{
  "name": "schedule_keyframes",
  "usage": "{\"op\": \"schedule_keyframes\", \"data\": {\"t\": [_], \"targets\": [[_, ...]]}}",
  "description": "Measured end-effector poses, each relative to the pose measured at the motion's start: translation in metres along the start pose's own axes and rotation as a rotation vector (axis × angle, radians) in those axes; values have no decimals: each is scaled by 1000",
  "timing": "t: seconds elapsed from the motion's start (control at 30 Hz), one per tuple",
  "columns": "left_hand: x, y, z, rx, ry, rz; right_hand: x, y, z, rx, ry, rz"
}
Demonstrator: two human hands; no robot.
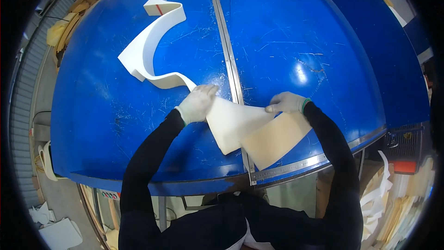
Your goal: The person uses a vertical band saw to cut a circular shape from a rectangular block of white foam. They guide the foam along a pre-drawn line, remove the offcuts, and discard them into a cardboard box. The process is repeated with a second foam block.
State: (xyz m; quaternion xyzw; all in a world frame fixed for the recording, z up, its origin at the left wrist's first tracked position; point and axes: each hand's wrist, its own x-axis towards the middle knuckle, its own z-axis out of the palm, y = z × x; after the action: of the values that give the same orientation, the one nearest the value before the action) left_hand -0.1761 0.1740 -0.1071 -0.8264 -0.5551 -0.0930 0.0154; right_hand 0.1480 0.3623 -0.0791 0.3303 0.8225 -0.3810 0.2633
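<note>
A long white foam strip (147, 48) winds on edge over the left half of the blue table, with a red mark near its far end. It runs in under my left hand (197, 103), in a white glove, whose fingers are closed over it. A wide white section (233, 122) spreads between my hands, and it appears to be part of the same strip. My right hand (287, 103), gloved too, grips its right side, thumb pointing left. Below that hand a tan, bent section (276, 141) hangs toward the front edge; whether it joins the white section is unclear.
A metal rail (224, 37) crosses the scratched blue table (296, 28) from far to near. Along the front right edge lies a metal ruler (289, 169). White offcuts (375, 199) sit below at the right; flat white pieces (61, 234) lie on the floor at left.
</note>
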Motion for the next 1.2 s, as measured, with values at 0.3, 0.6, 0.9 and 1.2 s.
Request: {"op": "schedule_keyframes", "data": {"t": [0.3, 0.6, 0.9, 1.2], "targets": [[14, -40, -14, 227, -324, -364, 19, -33, -6, -142, -94, -204], [47, -133, -2, 9, -247, -660, 82, -1, -96, -472, 357, -230], [-41, -248, 25, -94, -49, -870, 100, 90, -162, -293, 784, 171], [-229, -65, -8, -154, -267, -891, -197, 66, 106, 610, 1002, 158]]}}
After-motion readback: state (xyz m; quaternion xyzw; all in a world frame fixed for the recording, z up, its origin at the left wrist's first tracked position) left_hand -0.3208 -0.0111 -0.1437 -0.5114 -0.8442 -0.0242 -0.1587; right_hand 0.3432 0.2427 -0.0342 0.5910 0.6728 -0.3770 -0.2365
